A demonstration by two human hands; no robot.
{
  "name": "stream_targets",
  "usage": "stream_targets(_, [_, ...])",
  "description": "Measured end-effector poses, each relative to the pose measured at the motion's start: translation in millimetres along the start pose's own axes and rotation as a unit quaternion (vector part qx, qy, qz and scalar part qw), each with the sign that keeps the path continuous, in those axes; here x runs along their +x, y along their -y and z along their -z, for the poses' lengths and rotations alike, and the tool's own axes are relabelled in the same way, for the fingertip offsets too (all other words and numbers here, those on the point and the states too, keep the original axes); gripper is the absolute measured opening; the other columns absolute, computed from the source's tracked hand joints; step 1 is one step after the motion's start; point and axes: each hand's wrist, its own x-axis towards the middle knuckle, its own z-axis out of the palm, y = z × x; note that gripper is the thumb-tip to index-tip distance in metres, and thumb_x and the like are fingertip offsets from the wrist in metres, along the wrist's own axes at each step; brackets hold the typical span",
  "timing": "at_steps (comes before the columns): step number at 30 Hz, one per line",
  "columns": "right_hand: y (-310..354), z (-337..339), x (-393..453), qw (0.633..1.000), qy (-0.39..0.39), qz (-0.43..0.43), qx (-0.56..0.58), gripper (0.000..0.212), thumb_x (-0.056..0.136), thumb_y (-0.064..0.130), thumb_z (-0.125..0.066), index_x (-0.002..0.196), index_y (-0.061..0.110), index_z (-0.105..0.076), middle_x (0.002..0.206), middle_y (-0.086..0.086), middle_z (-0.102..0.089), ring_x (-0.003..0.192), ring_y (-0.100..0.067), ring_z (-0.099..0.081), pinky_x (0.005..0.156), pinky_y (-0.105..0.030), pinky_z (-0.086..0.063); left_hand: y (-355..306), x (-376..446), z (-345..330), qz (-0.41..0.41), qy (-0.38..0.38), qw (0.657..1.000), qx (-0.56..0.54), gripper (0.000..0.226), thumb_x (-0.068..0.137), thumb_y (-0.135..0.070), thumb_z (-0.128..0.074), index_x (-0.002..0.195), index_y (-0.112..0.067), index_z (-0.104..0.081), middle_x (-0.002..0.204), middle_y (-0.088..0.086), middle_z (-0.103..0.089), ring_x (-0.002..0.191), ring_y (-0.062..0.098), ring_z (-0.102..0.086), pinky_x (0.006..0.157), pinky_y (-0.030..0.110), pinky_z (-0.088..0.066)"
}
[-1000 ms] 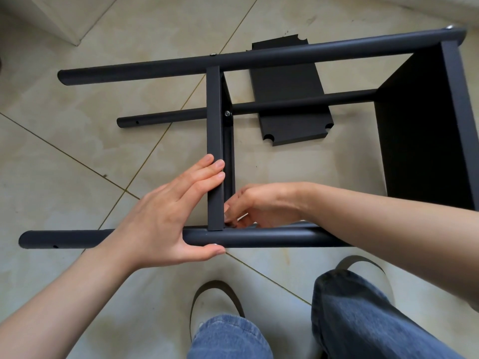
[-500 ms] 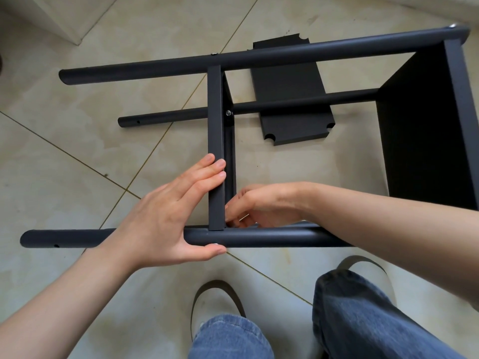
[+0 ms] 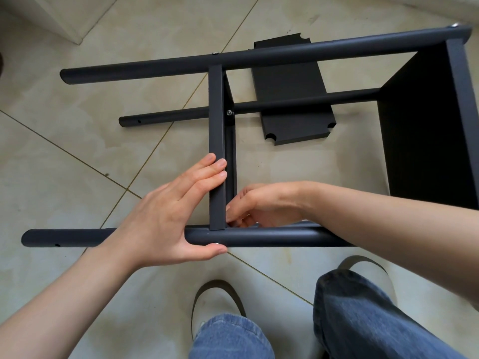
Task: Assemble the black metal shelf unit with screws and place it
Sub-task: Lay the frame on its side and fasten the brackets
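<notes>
The black metal shelf unit lies on its side on the tiled floor, with long tubes [image 3: 285,54] running left to right. My left hand [image 3: 160,221] presses straight fingers against the edge of the middle shelf panel [image 3: 216,112]. Its thumb sits under the near tube [image 3: 280,237], beside a silver screw head [image 3: 216,244]. My right hand [image 3: 264,206] reaches in behind the near tube. Its curled fingertips pinch a small fastener at the corner where panel and tube meet; the fastener is mostly hidden. A wide end panel [image 3: 427,125] closes the frame on the right.
A loose black shelf panel [image 3: 290,81] with notched corners lies flat on the floor behind the frame. My shoes [image 3: 215,299] and jeans-clad legs [image 3: 363,320] are just below the near tube. A white wall corner [image 3: 59,19] stands at the top left.
Almost nothing has moved. My right hand's fingers have shifted slightly at the joint, while my left hand has kept its place on the panel and tube.
</notes>
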Motion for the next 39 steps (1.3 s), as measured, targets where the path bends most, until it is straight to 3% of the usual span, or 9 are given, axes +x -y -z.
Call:
stream_targets(5, [-2.0,-0.4,2.3,1.000,-0.011,-0.001,-0.020,0.037,0.092,0.012,-0.061,0.056,0.018,-0.067,0.060,0.000,-0.056,0.055,-0.008,-0.053,0.057,-0.019,-0.044,1.2,-0.3,-0.3,-0.003,0.000,1.000,-0.002,0.099,0.075,-0.070,-0.065,0.152,-0.014,-0.038,0.165,-0.008,-0.025,0.153,0.012,-0.019,0.099,0.026,-0.039])
stream_targets(11, [-1.2,-0.4,1.0,1.000,0.002,0.003,0.005,0.010,0.092,0.013,-0.059,0.084,0.008,-0.061,0.073,-0.004,-0.052,0.067,-0.013,-0.049,0.072,-0.027,-0.040,0.2,0.5,0.1,-0.002,0.000,1.000,0.000,0.099,0.074,-0.070,-0.064,0.151,-0.013,-0.039,0.165,-0.007,-0.025,0.153,0.011,-0.019,0.098,0.026,-0.039])
stream_targets(17, [-3.2,0.3,1.2,1.000,0.009,0.020,0.016,0.027,0.095,0.008,-0.057,0.070,0.011,-0.066,0.064,0.000,-0.056,0.059,-0.009,-0.052,0.063,-0.021,-0.045,-1.5,1.4,0.6,-0.002,0.003,1.000,0.002,0.099,0.074,-0.070,-0.064,0.151,-0.013,-0.039,0.164,-0.007,-0.026,0.153,0.011,-0.018,0.099,0.026,-0.039])
stream_targets(23, [-5.9,-2.6,4.2,1.000,-0.008,-0.001,0.005,0.026,0.096,0.012,-0.058,0.071,0.007,-0.063,0.057,0.001,-0.059,0.053,-0.009,-0.056,0.054,-0.017,-0.047,-1.1,1.6,0.5,-0.006,0.003,1.000,0.003,0.098,0.075,-0.070,-0.064,0.151,-0.013,-0.039,0.165,-0.007,-0.025,0.153,0.011,-0.018,0.099,0.026,-0.039])
stream_targets(29, [-4.7,0.1,1.2,1.000,0.012,0.011,0.023,0.020,0.093,0.018,-0.061,0.074,0.012,-0.062,0.069,-0.002,-0.051,0.062,-0.011,-0.049,0.069,-0.024,-0.042,-1.5,1.3,0.3,-0.006,0.000,1.000,0.006,0.098,0.075,-0.071,-0.063,0.151,-0.013,-0.039,0.164,-0.006,-0.026,0.153,0.011,-0.019,0.099,0.026,-0.040])
stream_targets(34, [-5.4,1.4,-0.7,0.999,0.024,0.032,0.026,0.017,0.096,0.005,-0.054,0.082,0.005,-0.063,0.071,-0.003,-0.056,0.060,-0.008,-0.054,0.063,-0.019,-0.047,-2.1,1.3,0.8,-0.003,0.001,1.000,0.006,0.098,0.075,-0.070,-0.064,0.151,-0.014,-0.039,0.164,-0.006,-0.026,0.153,0.011,-0.019,0.100,0.026,-0.040])
stream_targets(39, [-4.1,0.3,-0.5,0.999,0.031,0.013,0.022,0.026,0.099,0.009,-0.053,0.076,0.007,-0.065,0.061,0.000,-0.063,0.055,-0.007,-0.060,0.055,-0.017,-0.048,-1.8,1.3,0.7,-0.003,0.000,1.000,0.005,0.098,0.075,-0.070,-0.064,0.151,-0.014,-0.039,0.164,-0.006,-0.027,0.153,0.011,-0.019,0.100,0.027,-0.040])
